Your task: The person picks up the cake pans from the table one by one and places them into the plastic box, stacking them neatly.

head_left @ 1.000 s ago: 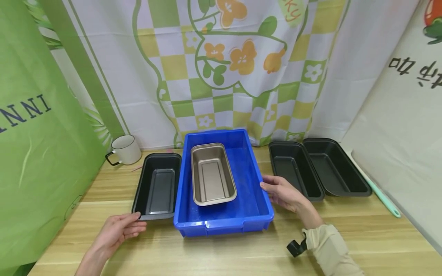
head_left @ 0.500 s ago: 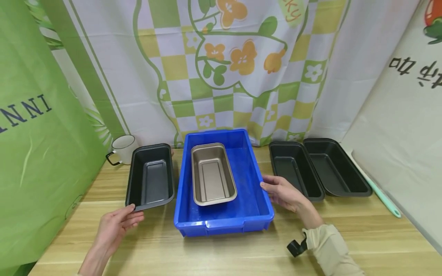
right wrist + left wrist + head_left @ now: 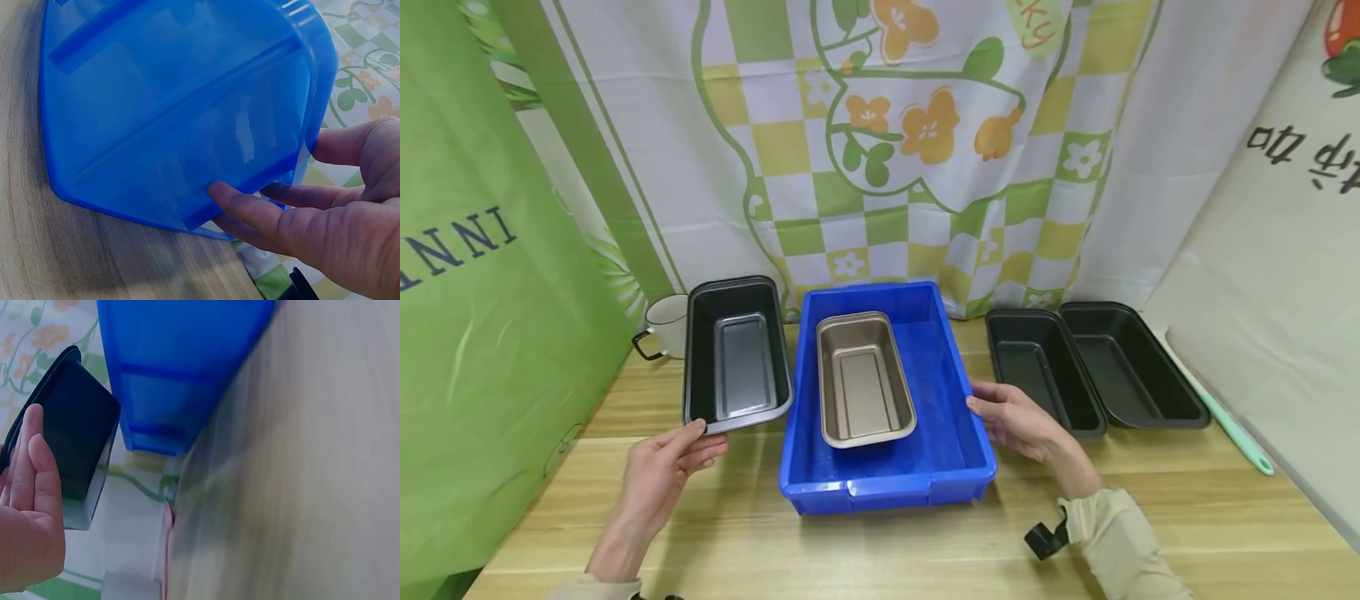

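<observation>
A black loaf pan (image 3: 741, 367) is up off the table at the left, tilted, with its inside toward me. My left hand (image 3: 662, 467) pinches its near rim between thumb and fingers; in the left wrist view, fingers (image 3: 34, 475) lie along the pan's outer wall. A gold loaf pan (image 3: 865, 383) sits in the left part of a blue bin (image 3: 887, 493). My right hand (image 3: 1018, 421) holds the bin's right side. In the right wrist view, its thumb is at the rim and its fingers (image 3: 250, 209) are against the outer wall.
Two more black pans, a nearer one (image 3: 1045, 367) and a farther one (image 3: 1131, 367), stand side by side at the right. Beyond them lies a mint-handled spatula or brush (image 3: 1232, 433). A white mug (image 3: 667, 325) is partly behind the lifted pan. A patterned curtain (image 3: 880, 233) hangs behind.
My left hand has raised the black loaf pan off the table beside the bin, shifting it left at first, then up and slightly right. My right hand and the bin have stayed put.
</observation>
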`<action>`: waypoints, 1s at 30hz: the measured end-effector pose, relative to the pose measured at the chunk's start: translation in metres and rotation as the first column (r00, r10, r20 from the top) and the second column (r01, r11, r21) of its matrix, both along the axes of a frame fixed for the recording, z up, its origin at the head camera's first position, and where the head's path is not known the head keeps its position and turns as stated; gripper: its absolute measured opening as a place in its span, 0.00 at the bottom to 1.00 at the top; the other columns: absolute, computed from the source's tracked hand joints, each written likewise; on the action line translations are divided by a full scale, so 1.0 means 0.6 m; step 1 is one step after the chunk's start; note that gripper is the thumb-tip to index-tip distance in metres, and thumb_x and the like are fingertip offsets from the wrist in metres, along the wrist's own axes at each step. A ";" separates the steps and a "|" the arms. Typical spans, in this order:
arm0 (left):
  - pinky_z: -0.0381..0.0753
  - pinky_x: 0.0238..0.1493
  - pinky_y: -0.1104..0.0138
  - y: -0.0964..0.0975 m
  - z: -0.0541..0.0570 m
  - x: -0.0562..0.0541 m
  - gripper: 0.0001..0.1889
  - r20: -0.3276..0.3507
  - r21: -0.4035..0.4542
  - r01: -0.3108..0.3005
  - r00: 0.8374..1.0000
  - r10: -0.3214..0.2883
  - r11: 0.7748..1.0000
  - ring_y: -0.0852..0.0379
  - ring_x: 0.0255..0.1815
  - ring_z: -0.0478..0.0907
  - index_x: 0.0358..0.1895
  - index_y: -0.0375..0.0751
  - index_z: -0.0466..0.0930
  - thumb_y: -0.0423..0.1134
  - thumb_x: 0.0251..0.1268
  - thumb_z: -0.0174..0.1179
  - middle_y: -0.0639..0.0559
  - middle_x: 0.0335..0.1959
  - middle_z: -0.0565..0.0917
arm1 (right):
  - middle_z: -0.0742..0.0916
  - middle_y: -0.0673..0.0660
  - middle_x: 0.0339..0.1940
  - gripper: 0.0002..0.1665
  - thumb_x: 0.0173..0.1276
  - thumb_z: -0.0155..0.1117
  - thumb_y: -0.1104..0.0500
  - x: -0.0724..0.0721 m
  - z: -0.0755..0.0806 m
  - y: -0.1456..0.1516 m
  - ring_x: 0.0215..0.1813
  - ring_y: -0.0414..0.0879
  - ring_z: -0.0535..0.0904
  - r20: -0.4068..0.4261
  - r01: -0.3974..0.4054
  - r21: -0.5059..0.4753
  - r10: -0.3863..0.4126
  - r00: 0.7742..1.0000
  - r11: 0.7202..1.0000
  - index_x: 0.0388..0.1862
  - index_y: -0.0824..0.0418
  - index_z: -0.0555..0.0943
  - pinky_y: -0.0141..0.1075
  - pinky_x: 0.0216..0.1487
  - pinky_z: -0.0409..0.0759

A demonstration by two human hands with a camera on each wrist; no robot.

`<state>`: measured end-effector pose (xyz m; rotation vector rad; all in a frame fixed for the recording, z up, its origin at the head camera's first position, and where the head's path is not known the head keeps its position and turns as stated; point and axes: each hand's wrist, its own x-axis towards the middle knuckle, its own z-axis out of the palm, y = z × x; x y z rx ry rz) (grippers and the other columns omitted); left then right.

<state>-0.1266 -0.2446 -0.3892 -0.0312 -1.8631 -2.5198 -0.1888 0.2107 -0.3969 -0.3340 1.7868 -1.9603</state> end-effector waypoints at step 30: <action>0.84 0.41 0.65 0.108 0.068 -0.045 0.09 0.092 -0.148 0.146 0.987 -0.133 0.978 0.54 0.34 0.86 0.39 0.37 0.85 0.37 0.70 0.56 0.46 0.31 0.88 | 0.75 0.72 0.60 0.36 0.76 0.50 0.60 -0.001 -0.003 0.003 0.56 0.55 0.78 -0.019 -0.013 0.000 0.013 1.000 1.000 0.71 0.80 0.50 0.44 0.55 0.79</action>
